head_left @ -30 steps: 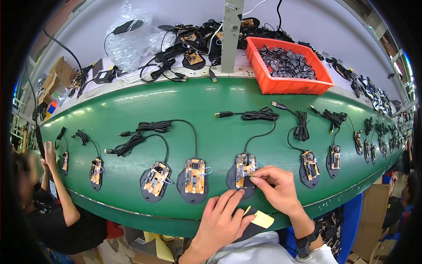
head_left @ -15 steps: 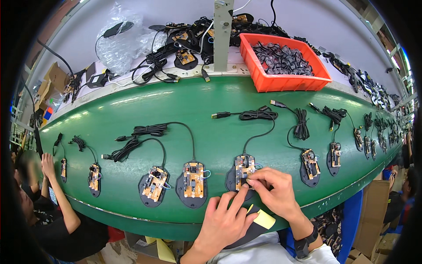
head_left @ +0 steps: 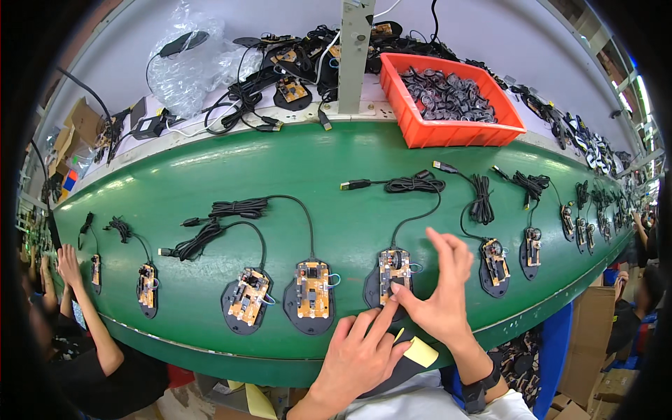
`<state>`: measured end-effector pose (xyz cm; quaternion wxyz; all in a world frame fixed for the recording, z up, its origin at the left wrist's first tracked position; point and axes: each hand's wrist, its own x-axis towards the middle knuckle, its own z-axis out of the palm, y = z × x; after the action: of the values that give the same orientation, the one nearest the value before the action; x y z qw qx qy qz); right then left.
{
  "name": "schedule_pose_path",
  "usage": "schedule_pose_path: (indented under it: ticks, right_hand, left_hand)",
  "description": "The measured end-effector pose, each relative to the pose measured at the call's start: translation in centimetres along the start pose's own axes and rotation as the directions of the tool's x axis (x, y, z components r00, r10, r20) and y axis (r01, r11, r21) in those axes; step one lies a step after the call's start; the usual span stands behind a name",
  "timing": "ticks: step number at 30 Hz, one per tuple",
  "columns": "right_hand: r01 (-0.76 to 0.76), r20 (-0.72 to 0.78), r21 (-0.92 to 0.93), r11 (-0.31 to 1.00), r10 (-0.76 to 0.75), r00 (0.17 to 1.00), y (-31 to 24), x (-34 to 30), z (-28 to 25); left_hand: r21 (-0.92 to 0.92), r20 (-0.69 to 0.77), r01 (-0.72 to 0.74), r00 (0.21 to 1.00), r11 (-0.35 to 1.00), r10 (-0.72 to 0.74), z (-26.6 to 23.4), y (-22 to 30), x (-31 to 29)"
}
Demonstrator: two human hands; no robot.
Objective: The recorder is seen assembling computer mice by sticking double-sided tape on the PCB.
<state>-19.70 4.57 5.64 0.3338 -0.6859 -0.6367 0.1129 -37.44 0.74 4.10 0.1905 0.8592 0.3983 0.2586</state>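
The right hand (head_left: 442, 304) had spread from its pinch, seemingly leaving its thumb and the left hand (head_left: 357, 360), which pinched a yellow-backed sheet (head_left: 421, 353), pressing the circuit board (head_left: 391, 268) on the table's (head_left: 315, 164) near side.

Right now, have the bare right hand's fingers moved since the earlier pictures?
Yes. Judged against the upright grey metal post, the bare right hand's fingers have moved forward and rightward, opening away from its thumb.
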Motion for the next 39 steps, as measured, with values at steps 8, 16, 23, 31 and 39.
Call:
schedule_pose_path:
  ticks: [8,16,23,31,39]
  right_hand:
    - [-0.129,0.058,0.057,0.990,0.125,0.990,1.2,-0.1,1.6]
    - [-0.039,0.244,0.021,0.999,0.032,0.969,0.5,-1.0,-0.9]
    - [0.388,0.433,-0.004,0.922,-0.348,0.832,-0.2,1.1,-1.2]
    - [0.589,0.478,-0.174,0.789,-0.455,0.751,1.2,9.7,-6.5]
    - [0.422,0.413,-0.454,0.785,-0.234,0.880,8.4,32.3,-2.4]
  left_hand:
    - [0.018,-0.028,-0.008,1.000,1.000,0.008,0.3,0.1,-0.5]
    - [0.006,-0.037,0.038,0.999,0.999,-0.038,0.1,0.3,-0.4]
    - [-0.060,-0.181,0.109,0.976,0.992,-0.118,-5.8,-2.6,-3.0]
    - [0.198,-0.216,0.375,0.918,0.906,-0.333,-8.8,-8.0,-7.0]
    - [0.142,-0.328,0.430,0.870,0.892,-0.367,-8.8,-7.3,-5.2]
